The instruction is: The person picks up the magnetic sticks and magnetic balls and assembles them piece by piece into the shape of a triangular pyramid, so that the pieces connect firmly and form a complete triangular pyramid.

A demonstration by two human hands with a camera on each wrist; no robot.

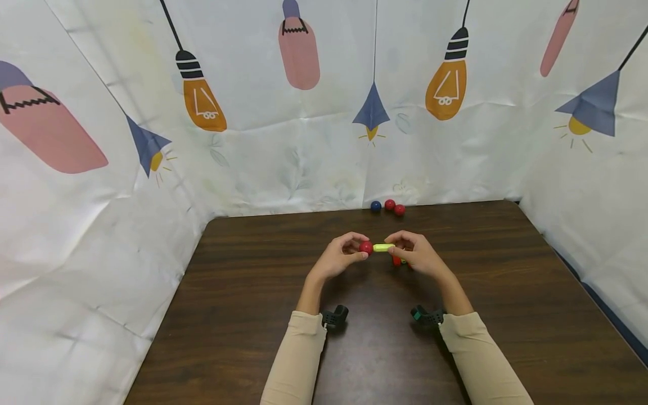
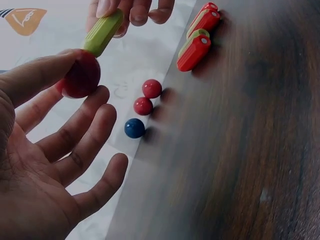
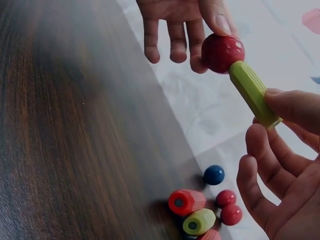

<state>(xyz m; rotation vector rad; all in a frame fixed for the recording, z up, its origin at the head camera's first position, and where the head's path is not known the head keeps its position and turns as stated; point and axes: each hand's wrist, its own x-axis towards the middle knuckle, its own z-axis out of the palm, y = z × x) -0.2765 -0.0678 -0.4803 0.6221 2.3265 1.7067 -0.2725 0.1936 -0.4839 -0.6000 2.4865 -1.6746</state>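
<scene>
My left hand pinches a red ball between thumb and fingertips. A yellow-green ribbed rod is pinched by my right hand, thumb on one side and fingers on the other. One end of the rod meets the ball, and the two form a line held above the table in the head view. Under the right hand lie red rods and a yellow-green rod with dark round tips, partly covered by that hand in the head view.
Near the back edge of the dark wooden table sit a blue ball and two red balls, one of them a red ball furthest right. A white printed cloth hangs close behind the table. Each wrist wears a black strapped device.
</scene>
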